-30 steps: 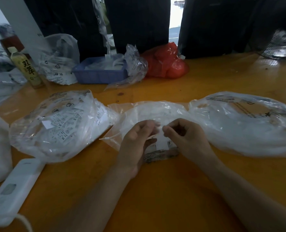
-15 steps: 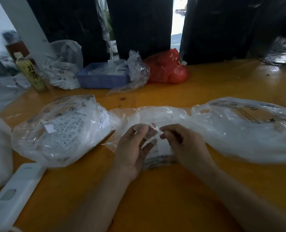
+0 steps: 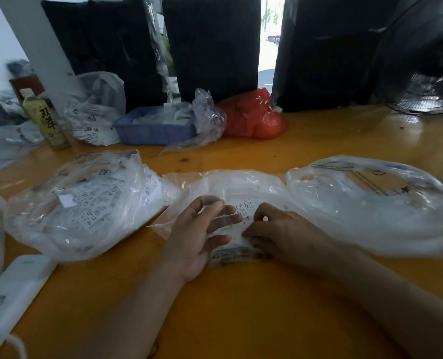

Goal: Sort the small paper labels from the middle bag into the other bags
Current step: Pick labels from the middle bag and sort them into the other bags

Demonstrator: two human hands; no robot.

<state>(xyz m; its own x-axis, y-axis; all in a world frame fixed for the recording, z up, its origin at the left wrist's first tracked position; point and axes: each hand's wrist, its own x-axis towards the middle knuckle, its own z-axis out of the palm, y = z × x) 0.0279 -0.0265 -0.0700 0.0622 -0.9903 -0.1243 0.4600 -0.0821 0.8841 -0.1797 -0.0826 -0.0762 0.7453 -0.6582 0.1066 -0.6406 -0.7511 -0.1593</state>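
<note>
I was picking labels at the middle bag: my right hand pinched some, my left hand lay spread; next, judging which side bag

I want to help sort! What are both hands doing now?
Left hand: open, fingers spread.
Right hand: pinching a label at the middle bag.

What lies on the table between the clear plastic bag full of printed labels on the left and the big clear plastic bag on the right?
In the head view, the middle clear plastic bag lies there, both hands working at it.
</note>
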